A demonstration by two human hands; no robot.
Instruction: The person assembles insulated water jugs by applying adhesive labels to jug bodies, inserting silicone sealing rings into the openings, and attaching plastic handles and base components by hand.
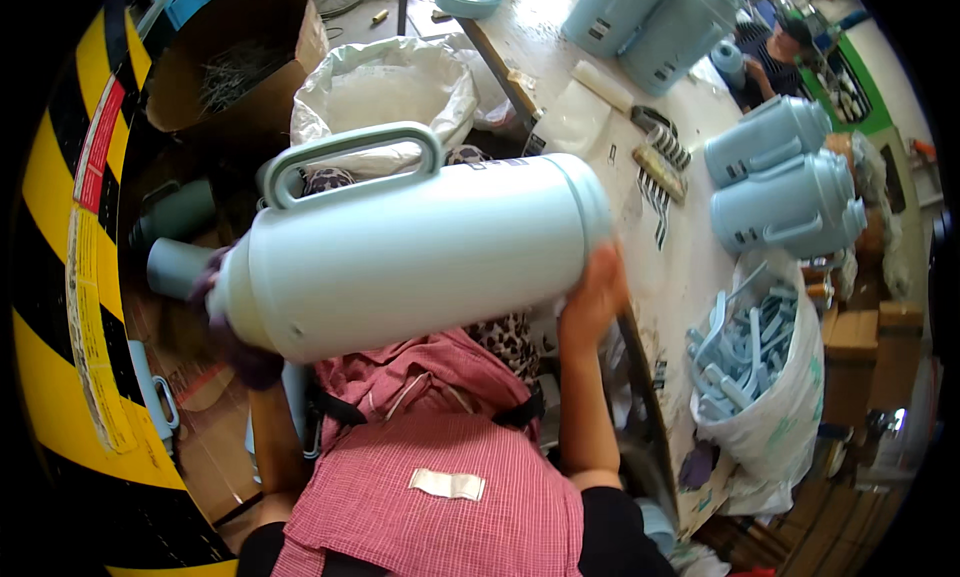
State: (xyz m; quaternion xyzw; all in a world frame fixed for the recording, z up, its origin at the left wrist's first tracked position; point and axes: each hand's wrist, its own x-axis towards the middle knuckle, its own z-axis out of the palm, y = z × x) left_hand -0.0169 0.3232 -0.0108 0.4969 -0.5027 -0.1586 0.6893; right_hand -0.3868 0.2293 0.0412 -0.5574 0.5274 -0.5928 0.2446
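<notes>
A large pale blue thermos flask [420, 252] lies level across my lap, held up in front of me with its grey-green handle [350, 157] on the far side. At its narrower left end, my left hand [240, 327], in a dark purple glove, grips around the neck; part of its fingers are hidden behind the flask. My bare right hand [597, 292] supports the wider right end from below and beside it, slightly blurred, its fingertips partly out of sight.
Right of me, a worktable [640, 287] carries several blue flasks [785, 202] and a brush [660, 172]. A white sack of blue handles [750, 347] stands at its right edge. Ahead are an open white bag [385, 92] and a carton [235, 57]. A striped barrier [60, 277] borders the left; a person [775, 57] sits far right.
</notes>
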